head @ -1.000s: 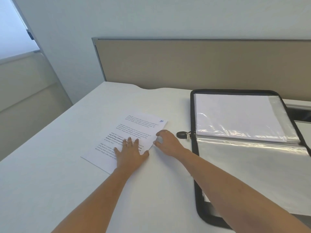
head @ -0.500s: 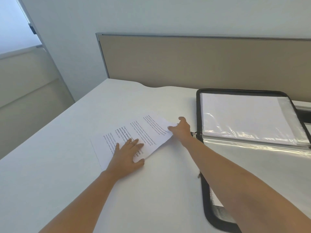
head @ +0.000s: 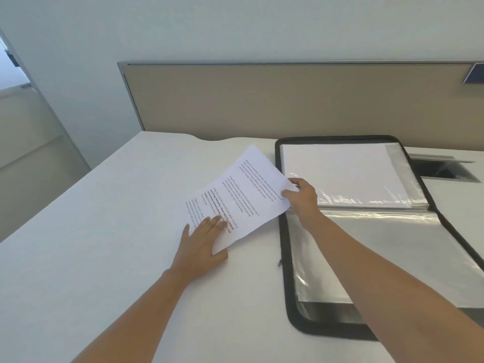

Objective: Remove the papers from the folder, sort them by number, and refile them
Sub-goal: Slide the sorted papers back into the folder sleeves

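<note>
One sheet [head: 246, 195] left of right grip [head: 302, 199]

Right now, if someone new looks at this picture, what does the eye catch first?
First, the printed sheet in the middle, lifted at one side: the right hand pinches its right edge, while the left hand presses flat on the paper's near end. Next, the open black folder at the right, with white paper under a clear sleeve in its far half.

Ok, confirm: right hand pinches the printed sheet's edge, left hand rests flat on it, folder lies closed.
No: the head view shows the folder lying open. The right hand does pinch the edge of the printed sheet, and the left hand rests flat on it.
</note>
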### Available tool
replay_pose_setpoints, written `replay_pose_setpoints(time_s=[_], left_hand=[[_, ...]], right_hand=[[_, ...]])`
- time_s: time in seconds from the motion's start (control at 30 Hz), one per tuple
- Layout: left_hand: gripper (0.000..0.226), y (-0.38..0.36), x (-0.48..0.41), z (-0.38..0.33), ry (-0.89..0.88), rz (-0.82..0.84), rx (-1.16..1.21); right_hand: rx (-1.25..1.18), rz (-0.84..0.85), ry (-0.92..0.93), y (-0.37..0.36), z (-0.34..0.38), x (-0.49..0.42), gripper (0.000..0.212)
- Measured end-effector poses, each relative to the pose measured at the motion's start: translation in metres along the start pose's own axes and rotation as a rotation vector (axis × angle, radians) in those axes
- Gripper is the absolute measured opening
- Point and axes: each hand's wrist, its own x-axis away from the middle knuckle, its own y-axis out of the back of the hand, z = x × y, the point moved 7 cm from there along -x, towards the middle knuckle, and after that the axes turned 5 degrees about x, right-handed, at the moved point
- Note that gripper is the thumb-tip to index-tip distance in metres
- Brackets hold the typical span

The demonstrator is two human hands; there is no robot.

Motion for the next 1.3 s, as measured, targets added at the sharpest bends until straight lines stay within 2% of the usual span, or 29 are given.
replay_pose_setpoints(time_s=[0.07,0.2,0.3,0.33,0.47,0.63,0.73,0.83,0.9,1.0,1.07,1.13,1.3], left_hand=[[0.090,-0.002,-0.005,-0.022,-0.036,-0.026,-0.003],[0.060,-0.011,-0.012,-0.080,-0.151,-0.029,-0.045],[0.063,-0.021,-0.016,-0.125,-0.191,-0.052,0.023],[0.064,-0.027,-0.017,-0.136,-0.172,-0.013,0.060],[0.075,-0.041,-0.026,-0.181,-0.209,0.019,0.035],[0.057,-0.056,-0.032,-0.231,-0.215,0.082,0.001],[0.048,-0.066,-0.035,-0.254,-0.203,0.106,0.000],[0.049,-0.076,-0.038,-0.272,-0.198,0.126,0.005],[0.049,-0.080,-0.039,-0.284,-0.202,0.129,0.029],[0.048,-0.088,-0.044,-0.303,-0.221,0.146,0.054],[0.049,-0.092,-0.046,-0.316,-0.239,0.138,0.115],[0.051,-0.090,-0.049,-0.326,-0.229,0.067,0.226],[0.053,-0.091,-0.053,-0.342,-0.132,-0.043,0.315]], right_hand=[[-0.019,-0.085,-0.035,0.037,-0.011,-0.002,0.035],[-0.002,-0.209,-0.037,0.112,-0.031,-0.001,0.033],[0.086,-0.264,-0.046,0.168,-0.053,0.003,0.034],[0.109,-0.292,-0.067,0.187,-0.062,0.005,0.034],[0.197,-0.384,-0.142,0.255,-0.092,0.011,0.034],[0.367,-0.390,-0.152,0.303,-0.106,0.016,0.035],[0.555,-0.386,-0.066,0.317,-0.103,0.014,0.044],[0.873,-0.322,0.125,0.306,-0.093,0.012,0.044],[0.858,-0.202,0.306,0.286,-0.084,0.015,0.036],[0.836,0.129,0.485,0.246,-0.083,0.028,0.031],[0.946,0.327,0.505,0.227,-0.094,0.037,0.042],[1.040,0.414,0.487,0.224,-0.108,0.039,0.052],[1.135,0.368,0.434,0.262,-0.120,0.028,0.064]])
